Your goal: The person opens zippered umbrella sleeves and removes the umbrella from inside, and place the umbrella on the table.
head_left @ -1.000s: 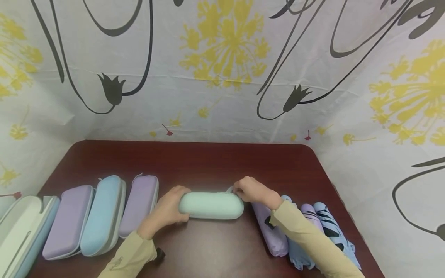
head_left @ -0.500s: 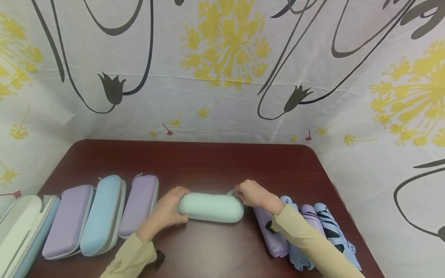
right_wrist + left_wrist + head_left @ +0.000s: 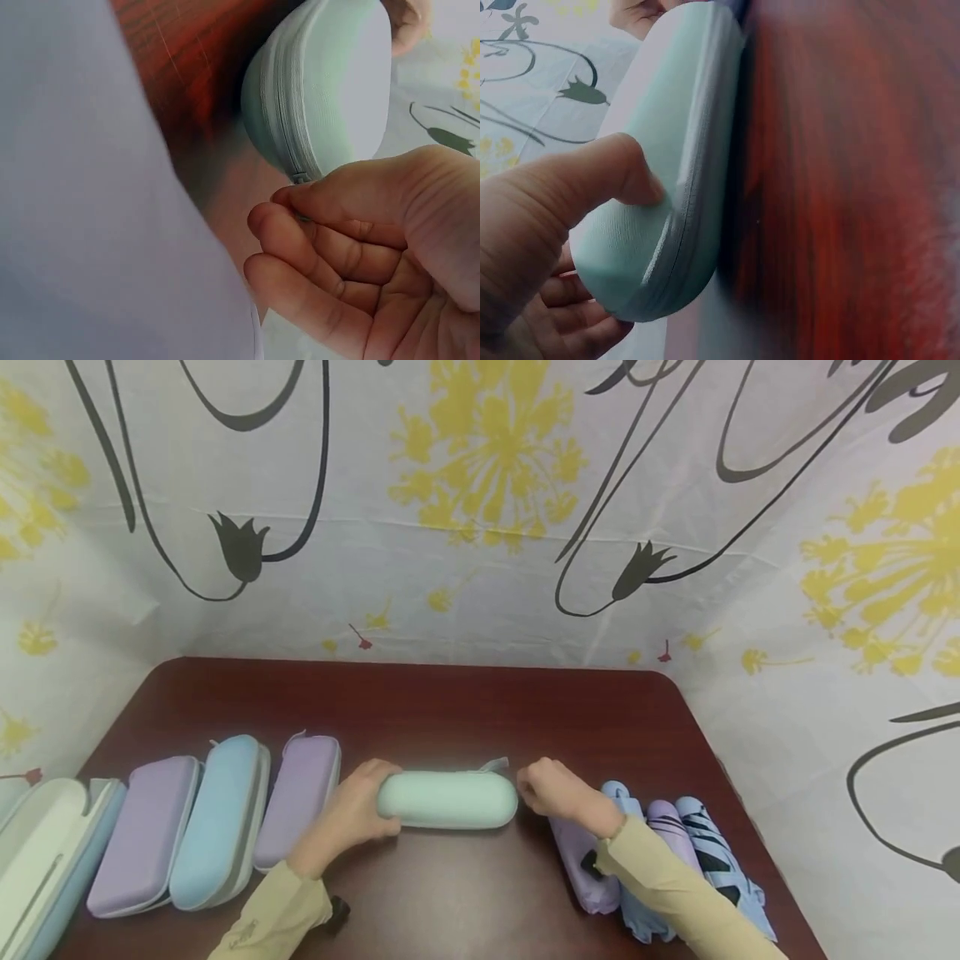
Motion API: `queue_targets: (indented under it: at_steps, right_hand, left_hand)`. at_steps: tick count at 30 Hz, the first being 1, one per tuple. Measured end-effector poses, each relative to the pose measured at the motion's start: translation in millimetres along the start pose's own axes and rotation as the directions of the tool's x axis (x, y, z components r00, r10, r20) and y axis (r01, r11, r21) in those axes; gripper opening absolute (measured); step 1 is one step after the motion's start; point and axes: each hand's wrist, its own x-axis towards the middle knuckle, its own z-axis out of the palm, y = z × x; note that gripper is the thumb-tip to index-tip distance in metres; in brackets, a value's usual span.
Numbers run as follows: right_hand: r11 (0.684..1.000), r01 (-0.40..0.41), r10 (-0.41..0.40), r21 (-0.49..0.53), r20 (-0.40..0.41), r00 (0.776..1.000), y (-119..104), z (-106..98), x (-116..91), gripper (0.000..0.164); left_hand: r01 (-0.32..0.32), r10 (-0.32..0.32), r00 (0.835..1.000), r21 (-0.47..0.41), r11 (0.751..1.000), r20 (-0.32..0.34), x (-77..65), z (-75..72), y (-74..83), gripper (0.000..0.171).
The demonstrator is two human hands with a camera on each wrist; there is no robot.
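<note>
A mint green zippered pencil case [image 3: 448, 800] lies crosswise near the middle of the table. My left hand [image 3: 358, 806] grips its left end; in the left wrist view the thumb [image 3: 634, 176] presses the shell beside the zipper, with fingers curled on the other side. My right hand [image 3: 558, 789] is at the case's right end. In the right wrist view, its thumb and index fingertip pinch at the zipper slider [image 3: 300, 178], covering most of the pull. A small fabric strap [image 3: 495, 765] sticks up behind the case.
To the left lie a purple case [image 3: 146, 835], a blue case [image 3: 217, 818], another purple case [image 3: 300, 797] and a pale case [image 3: 45, 852]. Several folded umbrellas lie at right, including a purple one [image 3: 581, 860] under the right forearm and a black-striped blue one [image 3: 716, 852].
My right hand has shifted right and slightly down, off the strap, which now shows free behind the case. The case has moved slightly left with my left hand still gripping it.
</note>
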Motion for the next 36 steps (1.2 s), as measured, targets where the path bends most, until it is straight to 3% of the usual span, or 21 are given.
queue_targets:
  at_steps: [12,17,20,24,27,32,36]
  right_hand:
    - [0.985,-0.162,0.161,0.059,0.023,0.987,-9.6,-0.9,-2.6,0.024]
    - [0.96,-0.199,0.187,0.198,0.079,0.979,-9.6,4.2,-2.2,0.021]
    - [0.956,-0.15,0.143,0.252,0.047,0.989,-11.4,7.9,-1.8,0.019]
    - [0.976,-0.068,0.087,0.209,-0.084,0.993,-13.5,11.1,0.5,0.019]
    - [0.981,-0.075,0.097,0.18,-0.121,0.988,-14.0,14.3,4.8,0.018]
    - [0.976,-0.132,0.15,0.174,-0.097,0.984,-16.0,18.9,14.4,0.021]
    - [0.971,-0.174,0.195,0.165,-0.116,0.974,-16.8,18.4,21.6,0.021]
  left_hand:
    - [0.031,-0.03,0.998,0.003,1.0,-0.055,-1.9,3.1,2.8,0.059]
    - [0.051,-0.05,0.996,0.0,0.999,-0.071,-1.6,5.2,2.1,0.057]
    - [0.075,-0.075,0.994,-0.004,0.997,-0.078,-1.4,6.7,3.0,0.056]
    - [0.15,-0.152,0.986,-0.02,0.988,-0.074,-3.4,9.2,7.5,0.058]
    - [0.212,-0.213,0.974,-0.02,0.977,-0.082,-6.3,11.5,13.0,0.06]
    - [0.285,-0.283,0.954,0.002,0.959,-0.103,-11.9,13.5,23.4,0.062]
    - [0.283,-0.282,0.957,0.008,0.959,-0.071,-17.4,9.9,27.3,0.064]
